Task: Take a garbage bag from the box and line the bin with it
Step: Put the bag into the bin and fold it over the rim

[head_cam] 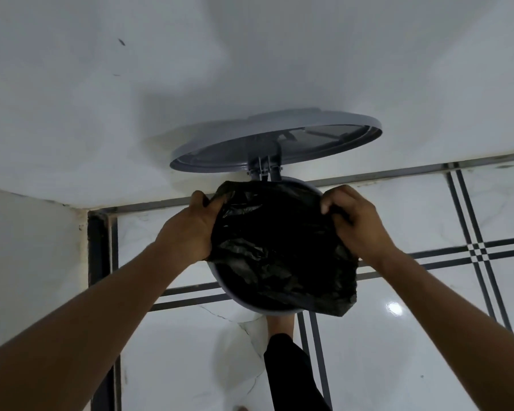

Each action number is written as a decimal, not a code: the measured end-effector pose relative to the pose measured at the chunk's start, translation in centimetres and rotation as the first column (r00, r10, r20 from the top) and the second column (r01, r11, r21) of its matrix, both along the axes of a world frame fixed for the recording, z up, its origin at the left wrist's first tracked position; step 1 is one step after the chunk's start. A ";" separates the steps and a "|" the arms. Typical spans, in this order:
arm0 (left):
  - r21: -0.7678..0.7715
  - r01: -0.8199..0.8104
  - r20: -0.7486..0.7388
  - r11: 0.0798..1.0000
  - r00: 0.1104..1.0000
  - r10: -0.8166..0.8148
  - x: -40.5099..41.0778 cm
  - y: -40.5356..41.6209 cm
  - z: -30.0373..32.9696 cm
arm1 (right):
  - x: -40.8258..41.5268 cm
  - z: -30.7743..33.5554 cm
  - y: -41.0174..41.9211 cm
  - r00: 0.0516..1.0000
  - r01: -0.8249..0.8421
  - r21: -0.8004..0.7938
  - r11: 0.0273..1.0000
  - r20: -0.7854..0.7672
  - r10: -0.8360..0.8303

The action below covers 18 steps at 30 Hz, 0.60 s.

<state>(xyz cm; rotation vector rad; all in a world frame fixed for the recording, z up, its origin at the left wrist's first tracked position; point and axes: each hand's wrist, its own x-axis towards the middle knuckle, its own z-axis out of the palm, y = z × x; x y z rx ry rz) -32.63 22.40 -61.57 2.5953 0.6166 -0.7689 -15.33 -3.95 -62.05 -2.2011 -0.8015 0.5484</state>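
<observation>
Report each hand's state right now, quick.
Left hand: closed, its grip pinching the left edge of the black garbage bag at the bin rim.
Right hand: closed on the bag's right edge.

We record a white plastered wall [250, 54] bearing small dark marks. Glossy white marble-look floor tiles [398, 366] carry dark double border lines, one tile shows hairline cracks, and a light glare [394, 308] reflects at right.
</observation>
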 end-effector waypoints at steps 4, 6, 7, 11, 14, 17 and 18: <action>-0.116 0.081 -0.083 0.990 0.992 -0.091 1.3 1.4 -0.2 | 2.5 -0.5 -0.8 0.983 -0.110 -0.229 0.967 0.121 0.141; -0.154 0.062 -0.098 0.986 0.992 -0.078 1.9 2.3 -0.6 | 3.2 -1.0 -0.6 0.936 -0.143 -0.420 0.896 0.237 0.261; -0.160 0.056 -0.096 0.986 0.993 -0.072 2.1 2.7 -0.9 | 3.6 -1.3 -0.3 0.928 -0.140 -0.497 0.856 0.235 0.289; -0.129 0.044 -0.108 0.991 0.992 -0.058 2.8 3.3 -2.0 | 3.7 -1.3 2.0 0.905 -0.178 -0.694 0.698 0.162 0.392; -0.161 -0.021 -0.194 0.987 0.981 -0.011 3.5 3.6 -2.6 | 4.5 -1.4 4.1 0.895 -0.219 -0.777 0.590 0.081 0.439; -0.203 0.016 -0.312 0.979 0.947 -0.080 3.9 3.7 -3.1 | 6.5 -2.0 5.5 0.925 -0.323 -0.793 0.517 -0.150 0.348; -0.222 0.019 -0.322 0.975 0.942 -0.091 3.9 3.8 -3.4 | 7.1 -1.9 5.6 0.933 -0.358 -0.751 0.555 -0.263 0.247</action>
